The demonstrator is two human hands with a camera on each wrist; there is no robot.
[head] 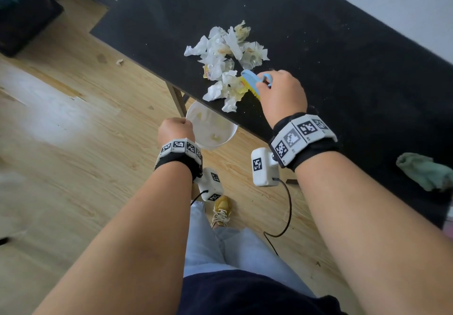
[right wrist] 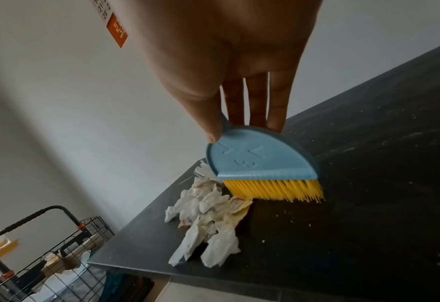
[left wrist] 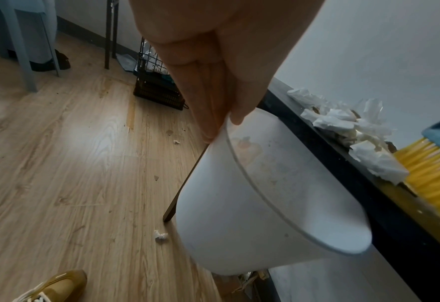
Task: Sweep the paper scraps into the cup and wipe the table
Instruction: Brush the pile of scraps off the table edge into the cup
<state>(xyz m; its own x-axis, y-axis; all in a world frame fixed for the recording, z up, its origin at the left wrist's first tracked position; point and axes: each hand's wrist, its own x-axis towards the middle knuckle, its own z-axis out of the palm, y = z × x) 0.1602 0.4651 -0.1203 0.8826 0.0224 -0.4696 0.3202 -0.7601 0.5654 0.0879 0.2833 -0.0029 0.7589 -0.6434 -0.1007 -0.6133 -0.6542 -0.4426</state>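
Just below the near edge of the black table [head: 343,52], the left hand [head: 175,130] pinches the rim of a white cup [head: 215,130], thumb inside the lip and fingers [left wrist: 203,98] pressed against the outside wall, so that the cup hangs tilted with its mouth turned up toward the tabletop. The far side of the cup sits tucked under the table edge, close beside a slanting table leg [head: 177,98]; some pale scraps already lie inside it. Above and to the right, the right hand [head: 282,94] grips a small blue brush [head: 255,80] by its handle, thumb on one face and fingers curled behind the other, with the yellow bristles [right wrist: 275,189] pointing down onto the tabletop. The bristles touch the right-hand side of the pile of crumpled paper scraps [head: 225,64], which stretches from the table edge directly above the cup back toward the middle of the table. The nearest scraps lie at the very edge. Beyond the pile the dark surface runs on, dotted with fine crumbs and pale smears. A green cloth [head: 426,171] lies bunched on the table well to the right of the brush hand. On the wooden floor [head: 61,143] to the left, a few loose scraps lie apart, and farther off stands a black wire basket [left wrist: 159,81].
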